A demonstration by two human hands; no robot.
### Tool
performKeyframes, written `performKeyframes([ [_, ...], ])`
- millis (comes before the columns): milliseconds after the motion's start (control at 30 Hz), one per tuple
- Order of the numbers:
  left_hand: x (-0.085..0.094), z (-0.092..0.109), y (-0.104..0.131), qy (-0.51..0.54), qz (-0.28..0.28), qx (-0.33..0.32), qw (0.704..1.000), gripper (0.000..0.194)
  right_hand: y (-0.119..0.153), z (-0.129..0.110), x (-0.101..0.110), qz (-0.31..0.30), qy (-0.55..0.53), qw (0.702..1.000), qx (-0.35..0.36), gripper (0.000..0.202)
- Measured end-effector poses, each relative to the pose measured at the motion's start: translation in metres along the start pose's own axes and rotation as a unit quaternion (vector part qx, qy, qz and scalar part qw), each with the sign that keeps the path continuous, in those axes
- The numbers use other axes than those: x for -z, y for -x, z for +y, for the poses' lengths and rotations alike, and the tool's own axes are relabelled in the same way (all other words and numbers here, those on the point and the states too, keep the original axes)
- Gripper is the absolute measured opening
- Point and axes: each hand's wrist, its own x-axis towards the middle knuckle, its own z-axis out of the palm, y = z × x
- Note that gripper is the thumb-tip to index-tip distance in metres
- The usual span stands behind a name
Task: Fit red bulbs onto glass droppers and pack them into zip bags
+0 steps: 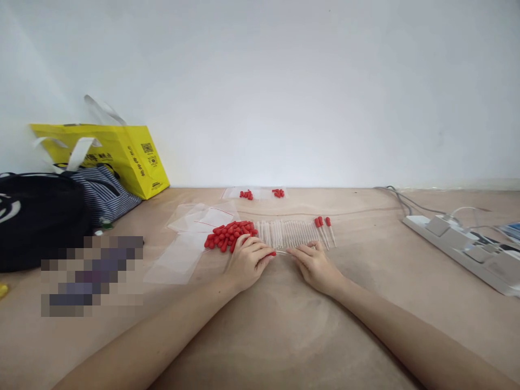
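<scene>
The row of clear tubes (pixel 288 234) lies side by side on the table (pixel 260 346), just beyond the hands; each tube looks light, stiff and slippery, probably fragile, and is best held near its middle; the heap of red bulbs (pixel 227 234) adjoins the row's left end, the pieces appearing soft and rubbery, best pinched around the collar; the right hand (pixel 319 268) has its fingertips together on a thin clear tube (pixel 281 252); the left hand (pixel 248 265) pinches one red bulb (pixel 273 253) between thumb and fingers; grip force cannot be told; as to surroundings, the yellow bag (pixel 146 157) stands far left, the black bag (pixel 40 222) nearer; the white power strip (pixel 422 224) lies well apart at right; plastic sleeves (pixel 174 262) lie left of the heap; three capped tubes (pixel 328 222) lie by the row's right end; heap and row crowd the hands closely, and loose pieces could roll if brushed.
</scene>
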Motion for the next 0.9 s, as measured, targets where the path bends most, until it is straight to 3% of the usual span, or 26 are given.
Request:
performKeyframes([
  [400,-0.001,0.006,-0.001,0.015,0.034,0.010,0.999,0.014,-0.005,-0.017,0.000,0.032,-0.031,0.998,0.034,0.023],
  [633,0.004,0.000,0.001,0.005,0.040,0.040,0.998,0.013,-0.003,-0.008,0.000,0.041,-0.040,0.998,-0.026,0.020],
  [900,0.003,0.003,0.000,-0.017,0.033,0.017,0.999,0.014,-0.005,-0.013,0.002,0.025,-0.054,0.998,-0.023,0.020],
])
